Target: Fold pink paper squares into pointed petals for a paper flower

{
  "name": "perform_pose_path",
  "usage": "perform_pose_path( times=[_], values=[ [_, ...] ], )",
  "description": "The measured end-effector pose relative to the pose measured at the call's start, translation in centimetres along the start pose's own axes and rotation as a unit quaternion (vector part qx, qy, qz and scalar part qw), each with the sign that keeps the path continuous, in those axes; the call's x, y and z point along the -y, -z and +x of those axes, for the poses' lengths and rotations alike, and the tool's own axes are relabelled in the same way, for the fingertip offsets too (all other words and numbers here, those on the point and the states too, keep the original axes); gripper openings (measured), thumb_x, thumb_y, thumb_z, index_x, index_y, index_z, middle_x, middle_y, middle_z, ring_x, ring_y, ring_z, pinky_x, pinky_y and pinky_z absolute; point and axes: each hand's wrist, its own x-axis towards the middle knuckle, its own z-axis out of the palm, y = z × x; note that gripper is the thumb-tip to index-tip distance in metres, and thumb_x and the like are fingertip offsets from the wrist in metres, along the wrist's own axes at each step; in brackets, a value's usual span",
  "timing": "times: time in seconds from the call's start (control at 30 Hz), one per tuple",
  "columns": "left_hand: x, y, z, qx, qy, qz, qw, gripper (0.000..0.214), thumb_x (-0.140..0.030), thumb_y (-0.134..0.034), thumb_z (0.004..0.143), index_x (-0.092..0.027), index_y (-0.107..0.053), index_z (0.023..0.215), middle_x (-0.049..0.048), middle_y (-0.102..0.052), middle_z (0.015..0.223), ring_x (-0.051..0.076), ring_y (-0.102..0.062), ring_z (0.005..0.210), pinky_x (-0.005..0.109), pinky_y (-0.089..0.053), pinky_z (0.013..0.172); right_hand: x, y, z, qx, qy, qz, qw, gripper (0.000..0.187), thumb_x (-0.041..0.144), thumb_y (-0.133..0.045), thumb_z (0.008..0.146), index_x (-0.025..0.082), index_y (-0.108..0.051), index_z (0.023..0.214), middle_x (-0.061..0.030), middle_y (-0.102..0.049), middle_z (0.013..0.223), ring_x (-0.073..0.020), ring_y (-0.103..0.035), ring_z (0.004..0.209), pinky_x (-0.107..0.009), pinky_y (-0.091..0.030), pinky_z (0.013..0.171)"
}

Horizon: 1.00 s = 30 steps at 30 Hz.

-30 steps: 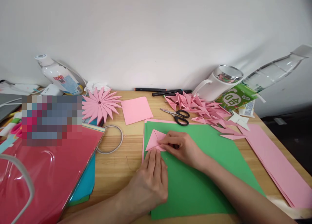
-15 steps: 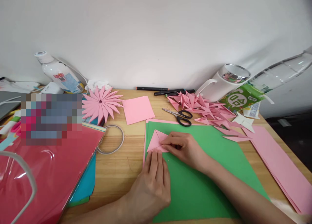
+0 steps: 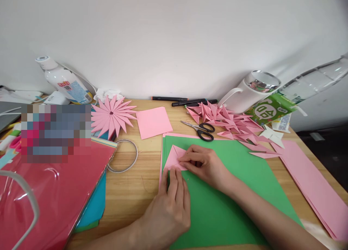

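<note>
A folded pink paper triangle (image 3: 173,158) lies on the green sheet (image 3: 225,213), near that sheet's upper left corner. My right hand (image 3: 205,166) is closed, with thumb and forefinger pinching the triangle's right side and hiding part of it. From below, my left hand (image 3: 172,203) rests its outstretched fingertips along the triangle's lower edge, the fingers a little apart. Beyond the green sheet are a flat pink paper square (image 3: 154,122) and black-handled scissors (image 3: 205,131).
A pink paper star (image 3: 111,114) and a tape roll (image 3: 136,159) lie left. Folded pink pieces (image 3: 225,121), a white mug (image 3: 244,92) and pink strips (image 3: 312,184) are on the right. Black pens (image 3: 170,98) lie by the wall. A red plastic-wrapped pack (image 3: 57,192) covers the left side.
My left forefinger has shifted left, away from the other fingers, along the triangle's lower edge. My right hand keeps its pinch in the same place.
</note>
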Motion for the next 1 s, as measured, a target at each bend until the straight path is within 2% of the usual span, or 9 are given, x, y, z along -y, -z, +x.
perform_pose_path(
  times=[0.3,0.5,0.67,0.8,0.9,1.0],
  values=[
    [0.4,-0.1,-0.1,0.010,-0.001,0.007,1.000,0.035,-0.009,-0.038,0.080,0.004,-0.057,0.106,0.0260,-0.065,0.106,0.035,-0.061,0.102,0.053,-0.045,0.088,-0.1,-0.1,-0.1,0.009,-0.002,-0.016,1.000,0.014,0.016,-0.056,0.084,0.017,-0.070,0.087,-0.0046,-0.063,0.073,-0.0116,-0.056,0.062,-0.022,-0.042,0.055],
    [0.7,0.4,0.3,-0.010,0.024,-0.005,1.000,0.033,-0.006,-0.032,0.083,0.001,-0.061,0.099,0.0219,-0.068,0.100,0.031,-0.064,0.097,0.045,-0.045,0.086,-0.1,0.0,-0.1,0.025,-0.011,-0.044,0.999,0.013,0.015,-0.055,0.084,0.018,-0.068,0.083,-0.0035,-0.062,0.075,-0.0115,-0.056,0.063,-0.022,-0.042,0.056],
    [1.1,0.4,0.6,-0.009,0.040,-0.006,0.999,0.032,-0.005,-0.033,0.084,-0.002,-0.063,0.096,0.0182,-0.069,0.098,0.029,-0.065,0.091,0.040,-0.046,0.078,0.2,0.2,-0.2,0.040,-0.010,-0.088,0.995,0.013,0.014,-0.054,0.085,0.019,-0.066,0.085,-0.0032,-0.061,0.079,-0.0117,-0.056,0.065,-0.021,-0.041,0.057],
    [1.6,0.2,0.8,0.000,0.024,-0.017,1.000,0.030,-0.007,-0.035,0.085,-0.004,-0.063,0.096,0.0170,-0.068,0.095,0.026,-0.064,0.084,0.037,-0.047,0.070,-0.1,0.5,-0.3,0.044,-0.015,-0.087,0.995,0.010,0.017,-0.053,0.085,0.018,-0.061,0.092,-0.0054,-0.057,0.093,-0.0089,-0.052,0.060,-0.022,-0.042,0.055],
    [2.0,0.3,0.9,0.009,0.012,-0.026,1.000,0.029,-0.009,-0.036,0.086,-0.004,-0.063,0.097,0.0169,-0.067,0.096,0.025,-0.063,0.082,0.036,-0.047,0.066,-0.3,0.9,-0.3,0.066,0.000,-0.071,0.995,0.006,0.020,-0.054,0.086,0.017,-0.058,0.084,-0.0065,-0.053,0.101,-0.0060,-0.049,0.054,-0.022,-0.043,0.054],
    [2.3,0.5,1.0,0.018,-0.004,-0.026,0.999,0.028,-0.009,-0.038,0.086,-0.005,-0.063,0.099,0.0157,-0.066,0.095,0.026,-0.062,0.081,0.036,-0.047,0.063,-0.2,1.3,-0.4,0.087,0.023,-0.109,0.990,0.012,0.024,-0.054,0.087,0.017,-0.059,0.079,-0.0076,-0.050,0.105,-0.0084,-0.052,0.061,-0.025,-0.045,0.059]
  ],
)
